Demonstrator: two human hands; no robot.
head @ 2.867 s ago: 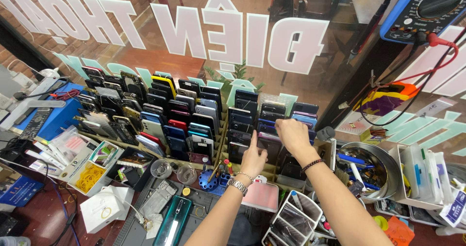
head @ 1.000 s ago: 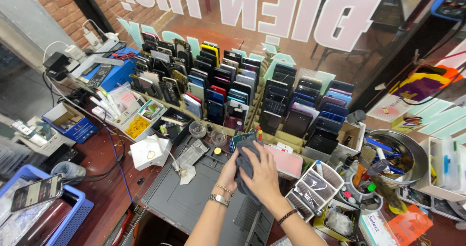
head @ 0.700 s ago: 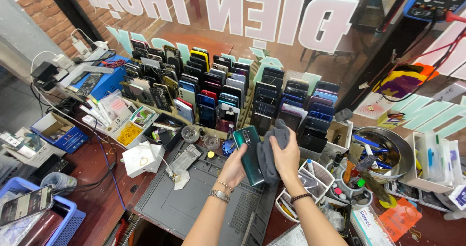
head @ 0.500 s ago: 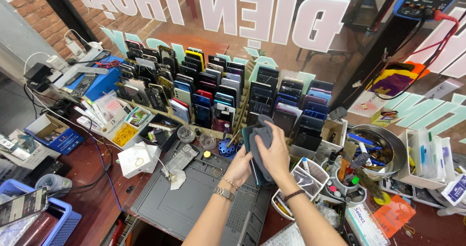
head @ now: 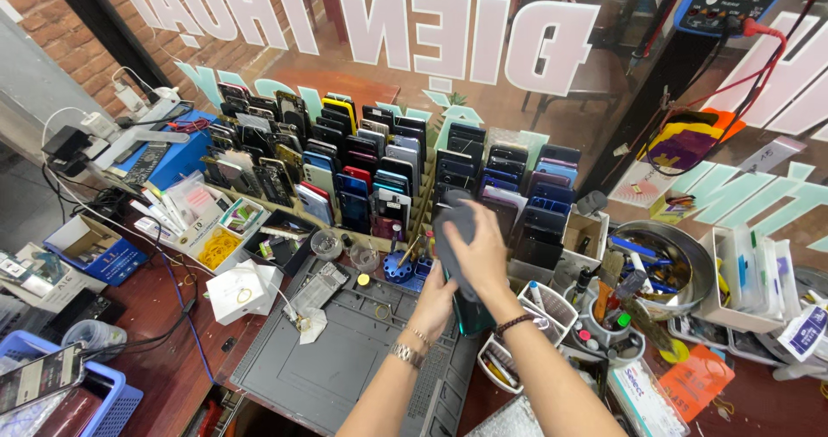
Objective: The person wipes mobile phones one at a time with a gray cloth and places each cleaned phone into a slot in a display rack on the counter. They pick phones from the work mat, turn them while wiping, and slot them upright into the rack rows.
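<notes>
The grey cloth (head: pixel 455 230) is now pushed higher up the dark green phone (head: pixel 470 312) than 0.5 s ago. The cloth is pressed under the closed fingers of the right hand (head: pixel 479 251). The phone is gripped from below by the left hand (head: pixel 435 303), just above the grey mat (head: pixel 345 359).

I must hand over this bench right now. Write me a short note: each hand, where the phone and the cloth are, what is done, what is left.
Left hand: holds the dark teal phone from below, over the grey work mat.
Right hand: presses the grey cloth on the phone's upper part.
Done: phone is out of the rack of phones and in hand, cloth on it.
Left: wiping looks unfinished; the phone is not set down yet.
</notes>
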